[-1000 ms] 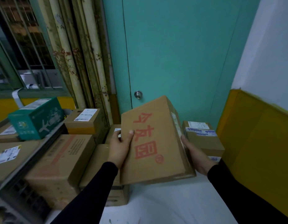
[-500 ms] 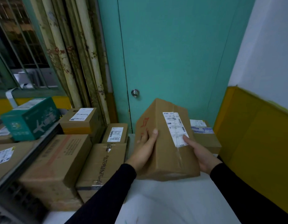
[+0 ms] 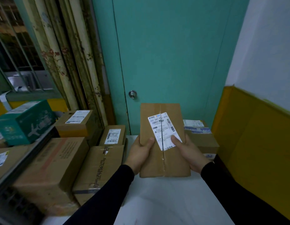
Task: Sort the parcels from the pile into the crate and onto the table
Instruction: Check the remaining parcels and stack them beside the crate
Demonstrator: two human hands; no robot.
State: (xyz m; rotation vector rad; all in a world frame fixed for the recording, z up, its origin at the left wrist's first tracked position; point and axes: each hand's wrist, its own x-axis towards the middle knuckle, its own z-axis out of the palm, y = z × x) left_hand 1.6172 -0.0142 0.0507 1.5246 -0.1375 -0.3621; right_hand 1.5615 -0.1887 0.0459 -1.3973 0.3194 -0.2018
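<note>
Nearest, two black sleeves reach in over the white surface (image 3: 165, 200). The left hand (image 3: 138, 153) grips the left edge of a brown parcel (image 3: 163, 159), thumb curled onto its upper face and fingers hidden beneath. The right hand (image 3: 189, 151) holds the right edge the same way, its thumb pressing on the lower part of the white shipping label (image 3: 163, 129). The parcel is held above the surface, its labelled face turned up toward the camera, a taped seam running down the middle through the label.

To the left, beside the surface, cardboard boxes stand stacked: a large box (image 3: 50, 169) nearest, a taped box (image 3: 98, 168) just beside the surface edge, and a small labelled box (image 3: 112, 135) on top of it farther back. At the far left, a green carton (image 3: 25, 120) rests on a shelf.

Behind the held parcel, to the right, another labelled parcel (image 3: 201, 137) lies on the surface against the yellow wall panel (image 3: 254, 143). Farther off stands a teal door (image 3: 170, 54) with a round knob (image 3: 132, 94), and left of it a flowered curtain (image 3: 68, 54) hangs beside a barred window (image 3: 16, 46).
</note>
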